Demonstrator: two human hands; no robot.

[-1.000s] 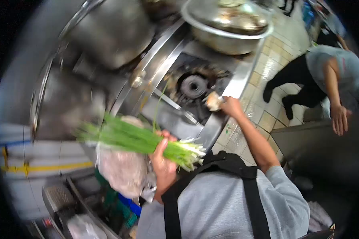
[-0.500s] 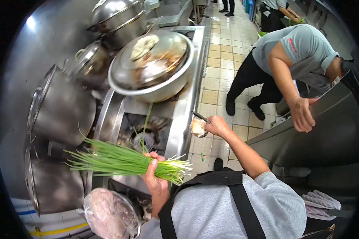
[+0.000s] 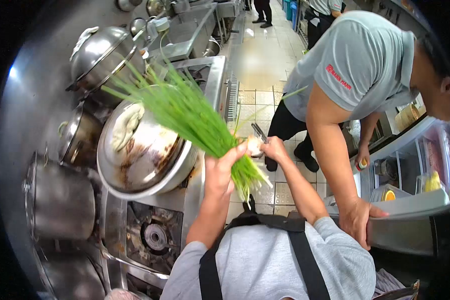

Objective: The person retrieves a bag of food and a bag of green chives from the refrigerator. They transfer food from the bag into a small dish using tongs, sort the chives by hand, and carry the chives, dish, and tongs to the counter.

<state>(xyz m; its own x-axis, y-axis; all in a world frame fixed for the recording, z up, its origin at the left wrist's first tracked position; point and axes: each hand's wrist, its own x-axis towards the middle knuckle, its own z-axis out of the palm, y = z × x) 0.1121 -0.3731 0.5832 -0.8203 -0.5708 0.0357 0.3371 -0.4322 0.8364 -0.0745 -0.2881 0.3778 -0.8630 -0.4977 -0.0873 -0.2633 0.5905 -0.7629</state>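
Note:
My left hand (image 3: 224, 167) is wrapped round a bunch of long green stalks (image 3: 187, 112), their white root ends at the lower right and the green tips fanned toward the upper left. My right hand (image 3: 275, 149) is closed on a dark-handled tool (image 3: 259, 132), whose full shape cannot be made out. A pale whitish-orange item (image 3: 255, 146) is at my right fingers, beside the stalks. Left of my hands, a large lidded basin (image 3: 150, 187) with a folded cloth (image 3: 127, 127) on its lid sits on the stove.
A bare burner (image 3: 156, 236) lies below the basin. Metal pots (image 3: 64, 197) line the left wall. At right, a co-worker (image 3: 355, 60) leans over an open drawer (image 3: 415, 200) holding containers. Tiled floor (image 3: 255, 107) runs ahead, with other people farther off.
The view has moved forward along the stove. My left hand has raised the stalks and tilted them upward. At right, the drawer now shows open, with the co-worker's hand on its edge.

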